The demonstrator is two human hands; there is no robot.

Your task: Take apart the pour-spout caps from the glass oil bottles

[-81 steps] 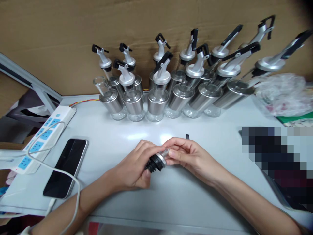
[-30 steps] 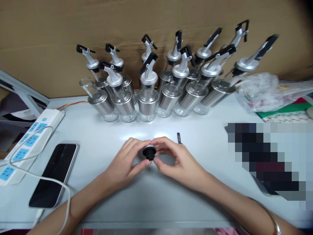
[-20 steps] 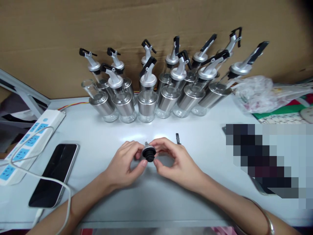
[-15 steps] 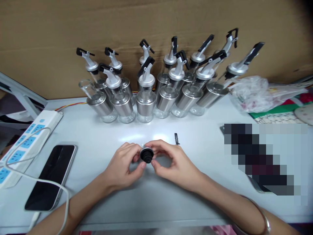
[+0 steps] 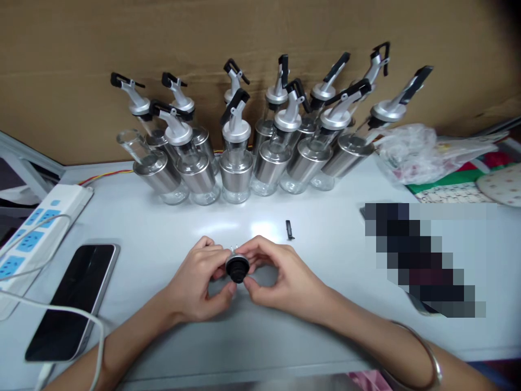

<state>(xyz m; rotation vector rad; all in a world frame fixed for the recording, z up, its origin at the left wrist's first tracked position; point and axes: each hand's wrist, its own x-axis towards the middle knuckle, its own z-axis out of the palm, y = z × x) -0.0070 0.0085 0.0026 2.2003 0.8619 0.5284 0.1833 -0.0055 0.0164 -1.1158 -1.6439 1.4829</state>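
Between my two hands is a bottle pourer (image 5: 237, 268), its ribbed black stopper turned toward me and its silver collar behind. My left hand (image 5: 203, 279) grips the collar's left side between thumb and fingers. On the opposite side, my right hand (image 5: 271, 271) pinches it with thumb and forefinger. The pourer's spout end points away and is mostly hidden; two thin prongs show above the collar. A small black lever (image 5: 289, 229) lies on the table beyond my right hand. Farther back, an open-necked glass bottle (image 5: 157, 171) stands at the left of the front row.
Several steel-sleeved bottles (image 5: 236, 168) with silver pourers stand in two rows before a cardboard wall (image 5: 203, 32). A phone (image 5: 71, 304), a white cable (image 5: 61, 308) and a power strip (image 5: 36, 239) are at left. Plastic bags (image 5: 423, 152) and a blurred-out object (image 5: 419, 260) are at right.
My view has shifted slightly, so most things sit a little farther left in the picture. Both hands keep their hold on the pourer, which remains stopper toward me.
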